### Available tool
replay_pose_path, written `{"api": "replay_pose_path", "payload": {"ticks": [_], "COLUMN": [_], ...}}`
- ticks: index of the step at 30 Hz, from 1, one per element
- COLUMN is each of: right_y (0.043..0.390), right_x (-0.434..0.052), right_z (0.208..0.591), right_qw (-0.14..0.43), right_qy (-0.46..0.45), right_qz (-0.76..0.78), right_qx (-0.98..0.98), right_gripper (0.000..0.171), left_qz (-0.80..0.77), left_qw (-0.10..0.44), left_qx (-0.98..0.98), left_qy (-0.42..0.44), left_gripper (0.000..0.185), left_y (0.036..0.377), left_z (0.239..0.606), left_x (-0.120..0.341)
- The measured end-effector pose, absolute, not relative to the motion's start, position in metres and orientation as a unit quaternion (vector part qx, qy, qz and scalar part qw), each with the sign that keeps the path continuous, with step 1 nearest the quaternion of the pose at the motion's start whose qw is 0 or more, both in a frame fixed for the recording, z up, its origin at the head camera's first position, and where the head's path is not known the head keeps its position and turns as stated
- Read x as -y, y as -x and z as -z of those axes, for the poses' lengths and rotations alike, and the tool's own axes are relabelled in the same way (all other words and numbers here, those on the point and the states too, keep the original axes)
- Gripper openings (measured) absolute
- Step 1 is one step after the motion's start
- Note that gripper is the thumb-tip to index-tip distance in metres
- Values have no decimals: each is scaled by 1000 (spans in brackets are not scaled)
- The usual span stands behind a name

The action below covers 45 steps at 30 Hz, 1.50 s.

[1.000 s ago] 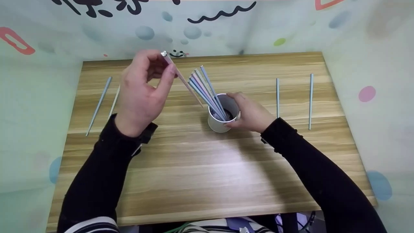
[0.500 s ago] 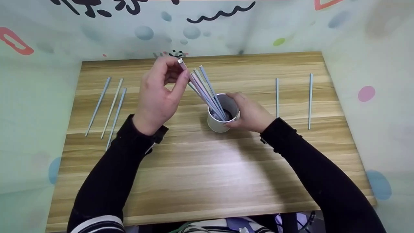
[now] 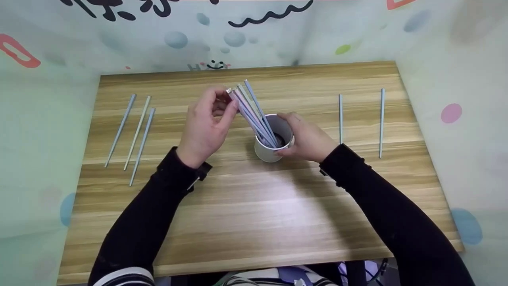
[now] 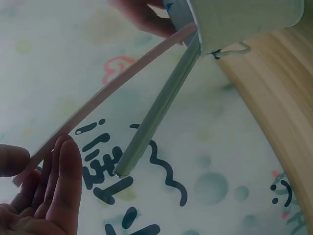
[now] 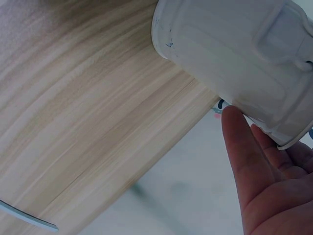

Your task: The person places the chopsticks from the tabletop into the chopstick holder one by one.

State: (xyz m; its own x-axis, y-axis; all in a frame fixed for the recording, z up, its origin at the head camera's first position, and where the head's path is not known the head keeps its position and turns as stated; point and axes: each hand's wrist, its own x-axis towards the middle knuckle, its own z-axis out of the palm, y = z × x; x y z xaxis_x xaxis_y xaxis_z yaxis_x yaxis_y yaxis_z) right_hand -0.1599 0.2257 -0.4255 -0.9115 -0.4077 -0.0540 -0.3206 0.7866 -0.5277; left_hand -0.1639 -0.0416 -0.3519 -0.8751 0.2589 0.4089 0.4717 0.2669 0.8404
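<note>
The left hand [image 3: 206,123] pinched the top end of a pink chopstick [image 4: 105,90] between thumb and fingers, while the lower end of this chopstick stood inside the white cup [image 3: 270,149] together with the other chopsticks [image 3: 254,111] that leaned to the left. The right hand [image 3: 307,139] gripped the cup from its right side – fingers curled around the wall – and the cup stood near the middle of the wooden table [image 3: 246,222]. Three chopsticks [image 3: 137,131] lay on the table at the far left, and two more [image 3: 360,119] lay at the far right, well apart from the cup.
</note>
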Motion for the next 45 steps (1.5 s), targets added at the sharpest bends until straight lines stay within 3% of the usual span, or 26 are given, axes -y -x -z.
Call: {"api": "replay_pose_path", "payload": {"ticks": [15, 27, 45], "right_y": [160, 160, 160], "right_x": [-224, -225, -226], "right_z": [426, 425, 424], "right_qw": [82, 84, 86], "right_qy": [194, 192, 191], "right_qz": [261, 266, 261], "right_qx": [-942, -941, -942], "right_gripper": [102, 102, 104], "left_qz": [523, 507, 370], "left_qw": [33, 21, 12], "left_qx": [834, 851, 928], "left_qy": [170, 136, 46], "left_gripper": [22, 24, 26], "left_y": [168, 173, 202], "left_z": [383, 400, 456], "left_x": [48, 64, 139]}}
